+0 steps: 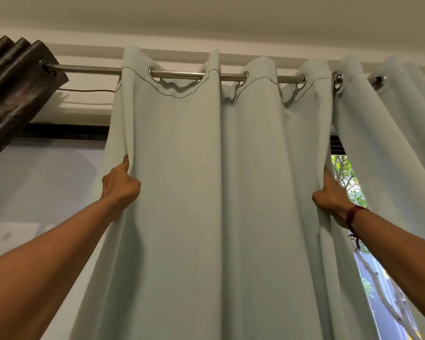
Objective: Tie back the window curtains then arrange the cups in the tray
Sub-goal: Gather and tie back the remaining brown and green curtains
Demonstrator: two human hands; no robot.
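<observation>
The pale curtain (206,192) hangs from the rod (177,75) by its eyelets. The left hand (120,185) and right hand (329,195) each grip one edge, fingers curled into the cloth. Best to slide both edges together evenly, so the eyelets do not snag.

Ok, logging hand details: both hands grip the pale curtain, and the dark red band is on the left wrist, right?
No: the head view shows the dark red band on the right wrist. The left hand and right hand do both grip the pale curtain.
</observation>
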